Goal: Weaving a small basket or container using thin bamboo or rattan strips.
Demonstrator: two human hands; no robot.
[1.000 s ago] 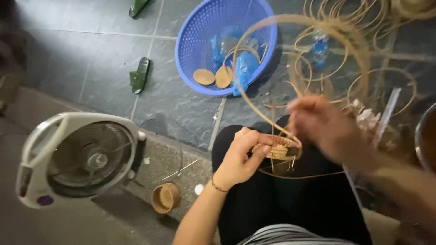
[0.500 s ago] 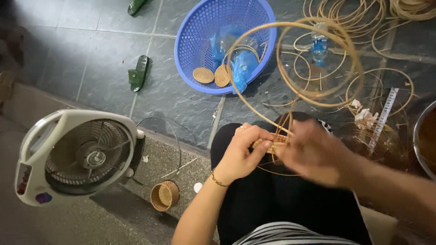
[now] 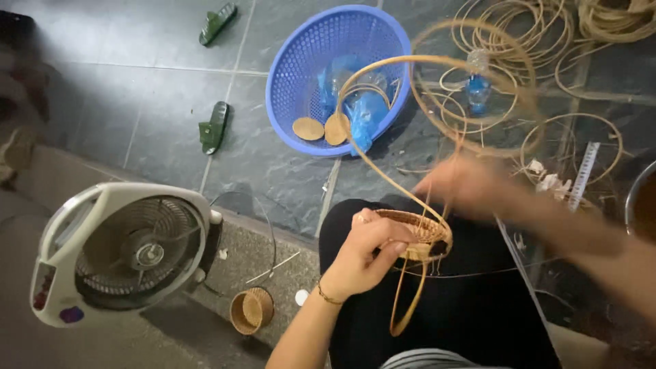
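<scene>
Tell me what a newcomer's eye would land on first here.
At centre, the left hand grips a small half-woven cane basket over the lap, while the blurred right hand pulls a long cane strand looping upward. Behind it on the dark tiled floor sits a bright blue plastic basket, and at lower left stands a white fan.

small woven rattan basket (image 3: 418,234), half-made, on lap

Likely home weaving workshop — rattan coils (image 3: 506,41), tiled floor (image 3: 137,89)

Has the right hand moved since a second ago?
Yes. The right hand, blurred, has lifted off the small woven basket, toward the blue basket.
</scene>
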